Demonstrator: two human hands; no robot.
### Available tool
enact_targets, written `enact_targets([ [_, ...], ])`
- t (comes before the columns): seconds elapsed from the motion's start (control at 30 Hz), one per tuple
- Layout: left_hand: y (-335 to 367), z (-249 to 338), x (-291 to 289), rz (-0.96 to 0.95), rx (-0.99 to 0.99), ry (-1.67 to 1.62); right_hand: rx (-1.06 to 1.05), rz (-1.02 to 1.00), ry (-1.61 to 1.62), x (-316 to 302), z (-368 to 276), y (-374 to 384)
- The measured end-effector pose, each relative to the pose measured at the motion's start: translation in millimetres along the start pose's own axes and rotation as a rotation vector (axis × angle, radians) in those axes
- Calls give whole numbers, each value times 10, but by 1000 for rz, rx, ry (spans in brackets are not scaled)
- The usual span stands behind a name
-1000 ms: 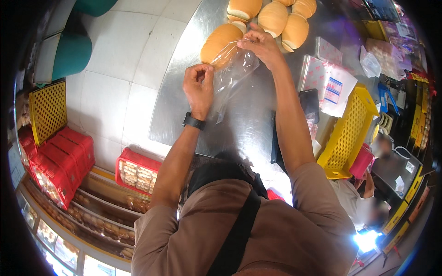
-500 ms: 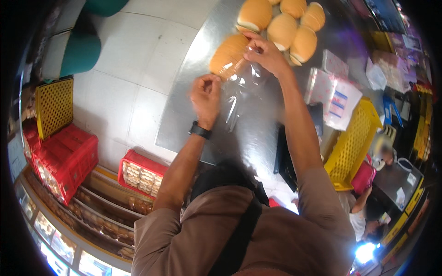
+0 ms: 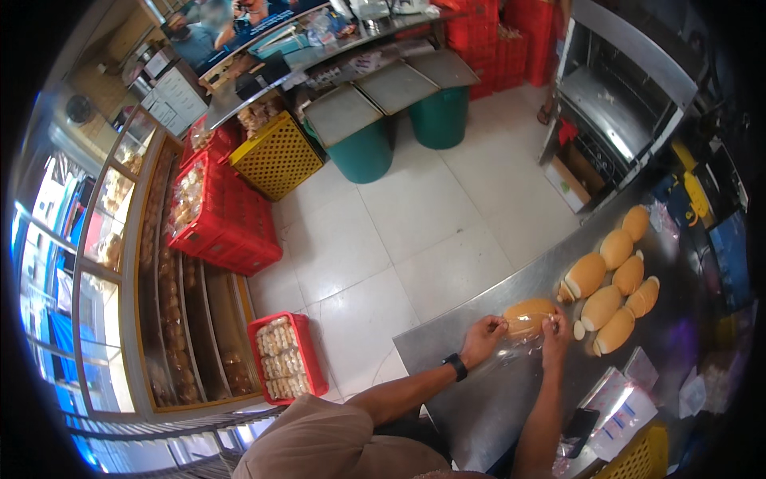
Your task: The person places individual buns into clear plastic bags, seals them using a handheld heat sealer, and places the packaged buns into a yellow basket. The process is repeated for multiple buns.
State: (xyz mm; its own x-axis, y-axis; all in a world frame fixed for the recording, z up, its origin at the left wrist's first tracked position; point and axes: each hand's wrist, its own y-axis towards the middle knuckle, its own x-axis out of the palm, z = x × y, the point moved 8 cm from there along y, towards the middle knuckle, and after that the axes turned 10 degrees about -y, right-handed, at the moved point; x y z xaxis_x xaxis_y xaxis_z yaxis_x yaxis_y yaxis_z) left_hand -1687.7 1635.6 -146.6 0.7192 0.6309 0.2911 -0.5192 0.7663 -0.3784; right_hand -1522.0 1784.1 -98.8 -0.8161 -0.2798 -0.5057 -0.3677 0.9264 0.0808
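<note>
On the right side of the head view I see a steel table (image 3: 511, 399) running diagonally, with white tiled floor (image 3: 399, 231) beyond it. Across the floor stand two green bins (image 3: 363, 156) topped with metal trays, a yellow crate (image 3: 275, 160) and a stack of red crates (image 3: 219, 219); one more red crate (image 3: 283, 355) holding rolls sits on the floor near the table's corner. On the table, a cluster of golden buns (image 3: 610, 291) lies to the right of my hands, well clear of the edge. My left hand (image 3: 483, 335) and right hand (image 3: 556, 331) meet at a single bun (image 3: 528, 317) lying near the table's near edge, just beside the cluster. Both sets of fingers are pinched closed on a clear plastic bag (image 3: 519, 345) at the bun; I cannot tell whether the bun is inside it. A black watch (image 3: 456, 366) sits on the left wrist. Small packets (image 3: 626, 403) lie lower right.
</note>
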Motion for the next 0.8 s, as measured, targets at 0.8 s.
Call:
enact_targets([
  [0.8,-1830,1556,841,-571,276,-170,280,81,1190,-729,-905,-1871],
])
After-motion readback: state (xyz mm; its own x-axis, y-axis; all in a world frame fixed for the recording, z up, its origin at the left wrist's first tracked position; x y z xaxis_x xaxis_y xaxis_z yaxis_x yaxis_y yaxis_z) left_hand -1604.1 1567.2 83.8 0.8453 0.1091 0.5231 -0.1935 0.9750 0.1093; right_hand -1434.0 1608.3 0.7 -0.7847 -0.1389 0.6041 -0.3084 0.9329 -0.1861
